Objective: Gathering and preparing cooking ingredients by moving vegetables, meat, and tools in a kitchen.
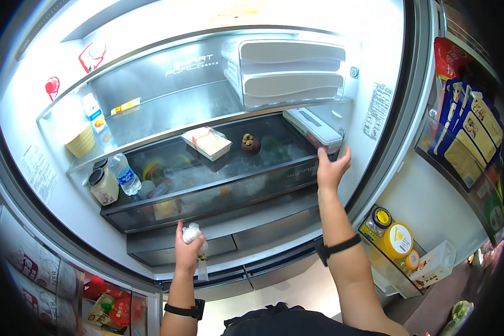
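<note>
My left hand point(187, 250) is closed around a white round bundle in clear plastic point(192, 233), in front of the lower drawers; what the plastic holds is not clear. My right hand point(332, 170) is spread, thumb and fingers apart, at the right end of the wide drawer. Just beyond it lies a long food container with a white lid point(313, 124); whether the thumb touches it I cannot tell. On the dark glass drawer top are a mangosteen point(250, 145) and a pale plastic-wrapped tray point(207, 143).
A water bottle point(125, 174) and a black-lidded jar point(103, 187) stand left on the drawer top. The glass shelf above carries a yellow tub point(80, 140), a carton point(94, 113) and a two-tier drawer box point(292, 75). Open door racks hold pouches point(466, 134) and yellow-lidded tubs point(397, 241).
</note>
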`<action>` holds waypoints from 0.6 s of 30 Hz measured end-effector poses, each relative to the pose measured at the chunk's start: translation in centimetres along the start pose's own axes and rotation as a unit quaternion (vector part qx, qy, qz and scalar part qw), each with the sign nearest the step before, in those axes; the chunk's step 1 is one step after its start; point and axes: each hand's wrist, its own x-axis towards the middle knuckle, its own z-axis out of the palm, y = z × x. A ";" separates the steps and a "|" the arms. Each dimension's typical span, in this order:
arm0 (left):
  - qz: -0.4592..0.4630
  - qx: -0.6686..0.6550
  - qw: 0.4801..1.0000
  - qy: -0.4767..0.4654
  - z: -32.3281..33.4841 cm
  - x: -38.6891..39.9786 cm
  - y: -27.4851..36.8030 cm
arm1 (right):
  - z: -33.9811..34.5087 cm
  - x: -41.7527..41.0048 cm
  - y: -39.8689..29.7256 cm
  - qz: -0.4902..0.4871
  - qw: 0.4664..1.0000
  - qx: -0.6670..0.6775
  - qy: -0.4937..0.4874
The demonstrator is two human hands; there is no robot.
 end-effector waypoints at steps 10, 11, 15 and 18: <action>-0.042 0.034 0.997 -0.057 -0.3 -6.0 -2.4 | 3.3 0.2 -2.4 -0.063 0.964 -0.245 -0.080; -0.048 0.040 0.996 -0.066 0.1 -6.5 -2.3 | 3.4 0.4 -2.1 -0.064 0.964 -0.244 -0.079; -0.057 0.031 0.994 -0.083 0.7 -7.5 -2.5 | 3.1 0.9 -1.9 -0.114 0.951 -0.249 -0.140; -0.083 -0.012 0.990 -0.109 1.7 -8.4 -2.6 | 1.1 0.1 -1.7 -0.106 0.978 -0.149 -0.096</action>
